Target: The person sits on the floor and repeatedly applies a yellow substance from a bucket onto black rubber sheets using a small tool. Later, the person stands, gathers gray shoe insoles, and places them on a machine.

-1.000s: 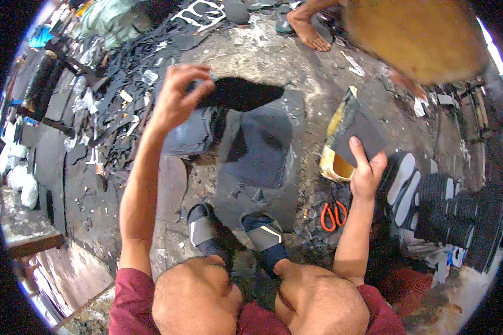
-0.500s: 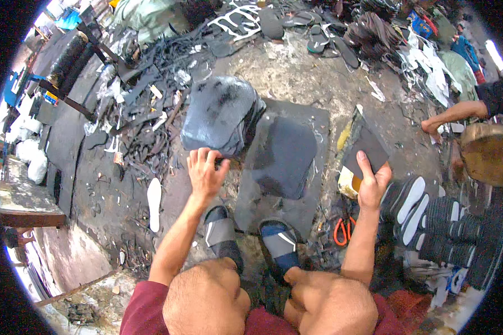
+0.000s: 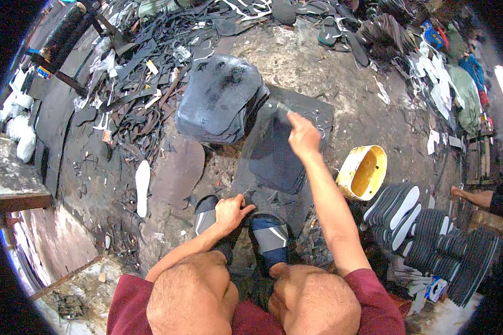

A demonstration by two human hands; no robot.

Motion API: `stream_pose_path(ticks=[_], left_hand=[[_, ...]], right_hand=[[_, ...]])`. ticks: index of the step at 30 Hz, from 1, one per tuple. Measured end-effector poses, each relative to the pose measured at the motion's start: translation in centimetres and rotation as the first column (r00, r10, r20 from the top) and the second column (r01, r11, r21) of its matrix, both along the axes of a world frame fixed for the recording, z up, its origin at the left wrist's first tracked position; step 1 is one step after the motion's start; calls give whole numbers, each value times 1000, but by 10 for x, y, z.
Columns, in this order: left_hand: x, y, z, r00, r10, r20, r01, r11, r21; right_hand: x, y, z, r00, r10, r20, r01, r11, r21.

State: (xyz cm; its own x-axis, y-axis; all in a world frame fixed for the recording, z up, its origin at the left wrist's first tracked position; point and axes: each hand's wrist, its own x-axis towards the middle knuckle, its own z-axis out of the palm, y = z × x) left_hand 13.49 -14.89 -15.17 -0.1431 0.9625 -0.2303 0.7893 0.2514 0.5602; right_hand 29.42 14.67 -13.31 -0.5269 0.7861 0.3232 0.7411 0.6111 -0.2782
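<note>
The right hand (image 3: 305, 137) is above the far half of the grey mat (image 3: 317, 111), its forearm crossing the mat's right edge. The fingers are closed on a thin piece (image 3: 283, 107), blurred and pale where visible, directed toward the mat's far-left corner. The left hand (image 3: 231, 214) is low over the left sandal (image 3: 205, 214), near the mat's near-left corner, with the wrist bent and fingers curled; whether it grips anything cannot be determined.

The dark sheet (image 3: 276, 164) lies flat on the mat, inside the right edge and partly below the right hand. A stack of dark sheets (image 3: 218, 100) stands at the mat's far-left edge, limiting access from that side. A yellow container (image 3: 362, 173), open and tilted, is outside the right edge, near the right forearm. Stacked soles (image 3: 394, 215) are nearer the body, beyond the container. The right sandal (image 3: 269, 239) is at the near edge. A white insole (image 3: 143, 190) lies on the floor, well left of the mat.
</note>
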Motion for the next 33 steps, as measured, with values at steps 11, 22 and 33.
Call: stream_pose_path(ticks=[11,22,33], left_hand=[[-33,11,37,980,-54,-192,94,974,205],[31,76,-38,825,-529,-199,555,825,107],[-25,108,-15,838,-457,-298,541,763,353]], right_hand=[[28,-9,64,883,-464,67,430,744,-512],[-13,-38,29,745,-587,316,667,649,-366],[-71,49,27,949,109,296,46,880,-473]])
